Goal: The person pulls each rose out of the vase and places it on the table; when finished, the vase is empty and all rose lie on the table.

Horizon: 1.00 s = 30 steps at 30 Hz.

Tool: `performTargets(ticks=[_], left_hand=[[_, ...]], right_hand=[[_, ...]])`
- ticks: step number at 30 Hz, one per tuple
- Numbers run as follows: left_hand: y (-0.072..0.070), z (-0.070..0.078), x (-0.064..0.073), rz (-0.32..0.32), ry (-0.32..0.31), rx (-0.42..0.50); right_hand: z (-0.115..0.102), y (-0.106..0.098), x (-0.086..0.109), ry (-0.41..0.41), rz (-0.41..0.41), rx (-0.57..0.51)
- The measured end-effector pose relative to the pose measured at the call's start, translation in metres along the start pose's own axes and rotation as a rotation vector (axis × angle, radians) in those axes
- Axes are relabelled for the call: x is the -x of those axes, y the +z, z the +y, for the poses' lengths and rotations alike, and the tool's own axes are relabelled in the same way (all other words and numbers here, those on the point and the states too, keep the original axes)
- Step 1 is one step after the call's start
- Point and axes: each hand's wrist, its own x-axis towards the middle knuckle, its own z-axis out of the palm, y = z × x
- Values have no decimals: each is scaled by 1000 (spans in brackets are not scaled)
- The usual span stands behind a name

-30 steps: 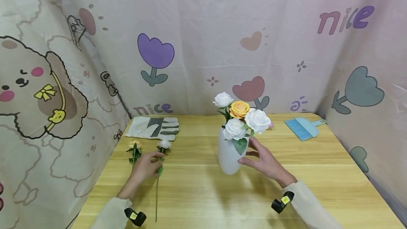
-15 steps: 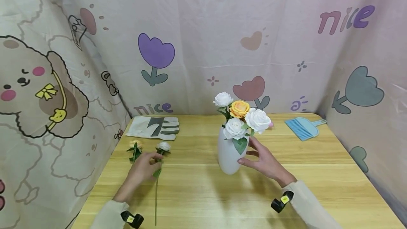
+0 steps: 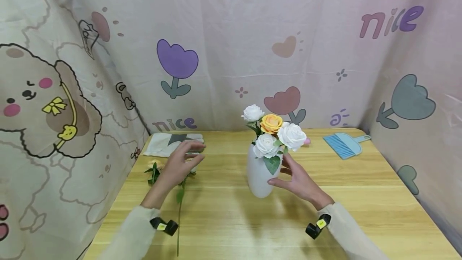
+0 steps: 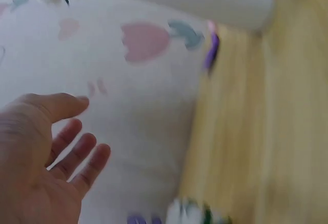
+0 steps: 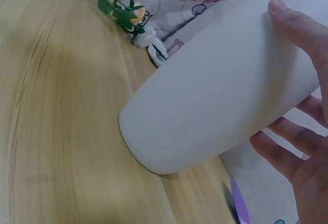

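Observation:
My left hand (image 3: 180, 163) is raised over the table's left side, holding nothing, with fingers spread in the left wrist view. Below it lies a white artificial rose, its head mostly hidden by the hand and its long stem (image 3: 179, 220) pointing toward me. Beside it is a yellow rose (image 3: 154, 165), partly covered by my forearm. My right hand (image 3: 297, 179) grips the right side of an upright white vase (image 3: 259, 175), thumb in front and fingers behind. Several white roses (image 3: 291, 136) and one orange-yellow rose (image 3: 271, 123) stand in the vase.
A white-and-grey work glove (image 3: 164, 143) lies at the back left, partly behind my left hand. At the back right is a light blue dustpan with brush (image 3: 345, 145). Something purple (image 4: 211, 52) lies behind the vase. Printed curtains (image 3: 231, 51) border the table.
My left hand has let go of the white rose's stem and risen up and away from it. Before that, the rose slid slightly toward me. The right hand and vase stay put.

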Motion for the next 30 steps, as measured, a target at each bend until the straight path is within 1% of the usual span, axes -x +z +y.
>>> performTargets(ticks=[3,6,9,11,16,19,21,22,24,27,30], left_hand=[[14,21,-18,-10,40,94],[28,40,-33,-23,57,161],[43,55,-47,-58,85,231],[52,63,-55,-90,102,276],[72,78,-69,-162,137,361],[83,86,-73,-206,148,376],[88,90,-74,-222,146,382],[90,91,-74,-220,142,385],[94,92,-74,-194,138,384],[96,95,-75,-113,148,386],[93,100,-77,-21,184,379]], right_hand=[[0,1,-1,6,-5,-4],[0,1,-2,10,-15,-10],[0,1,-2,22,-13,-15],[1,1,-2,30,-11,-14],[2,0,-1,38,-15,-15],[1,0,-1,31,-14,-18],[1,0,-1,22,-15,-19],[1,0,-1,19,-15,-19],[2,0,-1,9,-16,-16],[1,-1,-1,2,-16,-12],[1,-2,0,3,-10,-9]])
